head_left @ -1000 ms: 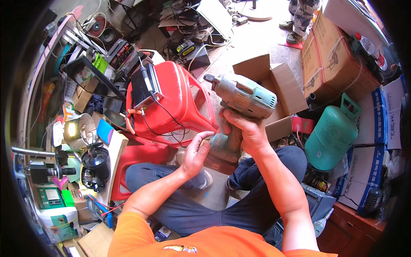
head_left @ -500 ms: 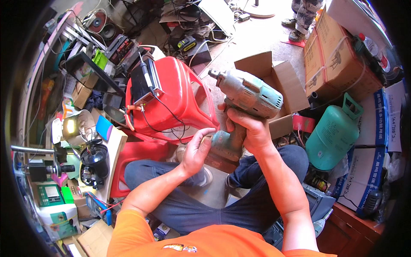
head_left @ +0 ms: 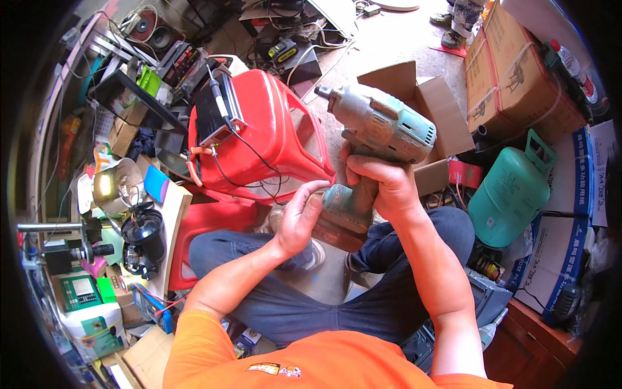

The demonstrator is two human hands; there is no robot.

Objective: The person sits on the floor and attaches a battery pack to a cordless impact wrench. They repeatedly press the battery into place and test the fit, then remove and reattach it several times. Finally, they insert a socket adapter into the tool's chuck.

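Power tool (head_left: 389,124), lettered blue-white carton (head_left: 547,262)

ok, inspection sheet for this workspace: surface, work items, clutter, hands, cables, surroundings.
Surface: light floor, partly covered
Work items: teal power tool, worn-looking, held off the floor
Clutter: black unit on red stool; piled parts at left
Hands: right hand gripping the tool's handle; left hand at its base, contact unclear
Cables: black cable draped over the stool's side
Surroundings: open carton ahead; green cylinder at right; another person's shoes beyond
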